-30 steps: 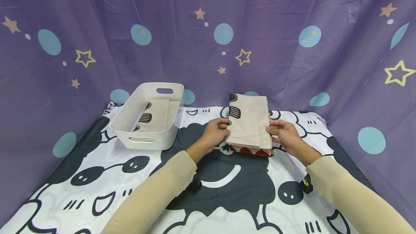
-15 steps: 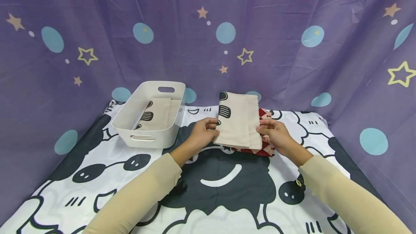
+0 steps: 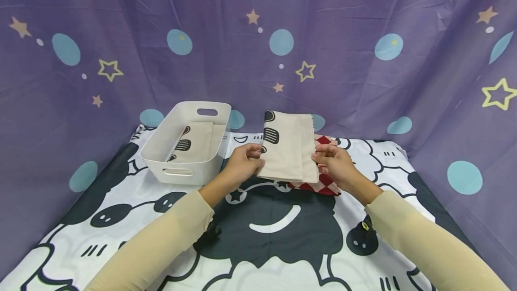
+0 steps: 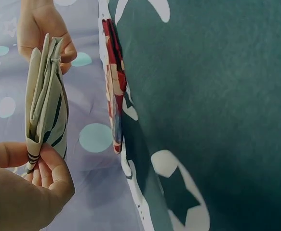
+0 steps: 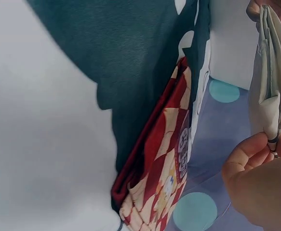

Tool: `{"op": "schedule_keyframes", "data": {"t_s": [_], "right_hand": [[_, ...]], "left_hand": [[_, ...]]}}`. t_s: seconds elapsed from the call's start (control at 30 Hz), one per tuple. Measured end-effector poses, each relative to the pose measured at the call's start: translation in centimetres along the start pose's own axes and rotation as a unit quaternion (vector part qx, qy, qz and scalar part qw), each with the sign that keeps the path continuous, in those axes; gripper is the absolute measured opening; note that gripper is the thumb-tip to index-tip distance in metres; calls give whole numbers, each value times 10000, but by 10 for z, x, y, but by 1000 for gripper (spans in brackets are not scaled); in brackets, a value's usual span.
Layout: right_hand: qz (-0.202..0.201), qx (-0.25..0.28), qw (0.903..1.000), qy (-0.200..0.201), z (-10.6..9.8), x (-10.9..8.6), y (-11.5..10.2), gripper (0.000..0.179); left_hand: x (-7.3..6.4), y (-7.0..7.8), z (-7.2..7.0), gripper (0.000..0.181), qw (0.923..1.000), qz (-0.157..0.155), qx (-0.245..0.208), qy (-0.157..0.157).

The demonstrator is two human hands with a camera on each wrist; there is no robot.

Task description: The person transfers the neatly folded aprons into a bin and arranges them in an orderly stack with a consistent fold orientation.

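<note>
Between both hands hangs a folded cream cloth (image 3: pixel 287 149) with dark printed shapes along its left side. My left hand (image 3: pixel 244 164) pinches its left edge between thumb and fingers, and my right hand (image 3: pixel 337 165) pinches the right edge. Several folded layers of the cloth (image 4: pixel 46 96) show edge-on in the left wrist view, held up off the bed. Below and partly behind it lies a folded red and cream checked cloth (image 5: pixel 164 159) on the printed sheet. The right wrist view shows a printed picture on its top.
To the left stands a white plastic basket (image 3: pixel 161 164) with handle slots. Inside it lies another folded cream cloth (image 3: pixel 198 140) with the same dark print. A black and white cartoon sheet (image 3: pixel 268 248) covers the surface, and a purple curtain (image 3: pixel 226 71) hangs behind.
Both hands have carried the cream cloth leftward off the checked cloth, toward the basket. More of the checked cloth now shows at the right. The basket stays in place.
</note>
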State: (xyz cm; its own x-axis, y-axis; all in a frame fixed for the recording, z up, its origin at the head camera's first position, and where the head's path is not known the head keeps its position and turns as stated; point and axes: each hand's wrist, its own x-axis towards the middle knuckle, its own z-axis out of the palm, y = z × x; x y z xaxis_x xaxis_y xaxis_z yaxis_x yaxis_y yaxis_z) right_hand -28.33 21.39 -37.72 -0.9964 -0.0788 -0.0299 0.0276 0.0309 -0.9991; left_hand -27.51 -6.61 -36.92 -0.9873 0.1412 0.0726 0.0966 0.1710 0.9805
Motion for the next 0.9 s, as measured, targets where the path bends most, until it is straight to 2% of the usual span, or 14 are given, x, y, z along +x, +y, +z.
{"op": "schedule_keyframes", "data": {"t_s": [0.27, 0.5, 0.9], "right_hand": [[-160, -77, 9998, -11, 8, 4, -11, 29], [-200, 293, 9993, -123, 18, 10, -26, 29], [-276, 331, 9990, -77, 34, 18, -43, 30]], "left_hand": [[-2, 13, -12, 45, 9999, 144, -39, 6], [0, 26, -27, 44, 9994, 303, 116, 123], [-1, 42, -48, 46, 9992, 274, 279, 124]]}}
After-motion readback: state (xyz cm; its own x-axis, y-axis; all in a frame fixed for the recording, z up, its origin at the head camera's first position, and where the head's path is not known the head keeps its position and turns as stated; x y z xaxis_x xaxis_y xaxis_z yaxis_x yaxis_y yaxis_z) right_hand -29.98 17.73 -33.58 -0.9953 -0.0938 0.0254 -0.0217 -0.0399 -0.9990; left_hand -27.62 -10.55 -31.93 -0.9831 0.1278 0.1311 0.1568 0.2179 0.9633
